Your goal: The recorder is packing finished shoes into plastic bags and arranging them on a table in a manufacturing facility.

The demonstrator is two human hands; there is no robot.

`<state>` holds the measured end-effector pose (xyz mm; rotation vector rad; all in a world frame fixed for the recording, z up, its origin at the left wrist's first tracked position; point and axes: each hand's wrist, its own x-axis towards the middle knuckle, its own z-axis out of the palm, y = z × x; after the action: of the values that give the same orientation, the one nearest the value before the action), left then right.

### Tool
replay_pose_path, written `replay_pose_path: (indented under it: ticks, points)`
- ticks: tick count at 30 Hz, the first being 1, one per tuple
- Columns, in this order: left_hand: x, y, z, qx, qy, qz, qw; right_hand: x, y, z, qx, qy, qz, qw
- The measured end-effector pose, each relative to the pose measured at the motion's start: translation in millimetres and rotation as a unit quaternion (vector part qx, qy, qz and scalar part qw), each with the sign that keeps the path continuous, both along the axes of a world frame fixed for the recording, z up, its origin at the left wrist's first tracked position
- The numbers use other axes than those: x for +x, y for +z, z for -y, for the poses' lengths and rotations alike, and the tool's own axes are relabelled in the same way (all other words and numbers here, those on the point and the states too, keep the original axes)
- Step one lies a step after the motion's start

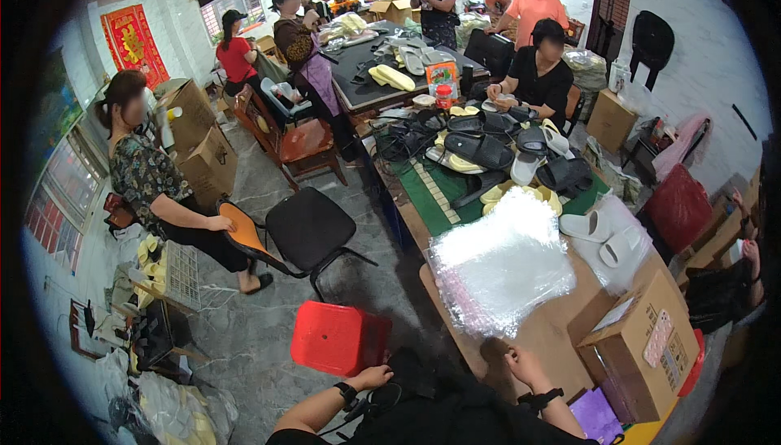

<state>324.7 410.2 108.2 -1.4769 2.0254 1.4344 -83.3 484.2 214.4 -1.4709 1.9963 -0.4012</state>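
My left hand [372,377], with a black band on its wrist, hangs low beside a red plastic stool [332,338]. Its fingers are curled in and nothing shows in them. At the near edge of the wooden table [561,343], my right hand [527,366] is loosely closed, also with nothing visible in it. Just beyond it lies a stack of clear plastic bags [503,262]. A pair of white slippers [606,237] rests on clear plastic to the right of the stack. A cardboard box [639,347] stands right of my right hand, with a patterned pink phone case or phone [658,338] on it.
Black and pale slippers [480,150] are heaped farther along the table. At left, a person [150,160] grips a chair [309,229] in the aisle. Another person [541,79] sits handling a slipper. A purple packet [596,416] lies by the box.
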Motion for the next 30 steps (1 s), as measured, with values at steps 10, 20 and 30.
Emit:
replay_pose_path:
  ticks: [10,20,30]
  points:
    - [9,3,-1,0.01,-0.012,0.022,1.0,3,-9,-3,-0.023,0.02,0.014,0.999]
    - [27,3,-20,0.009,0.073,-0.009,0.997,16,-4,29,-0.062,0.085,-0.01,0.994]
    - [-3,23,4,0.025,0.032,0.007,0.999,32,-17,49,-0.081,0.092,-0.004,0.993]
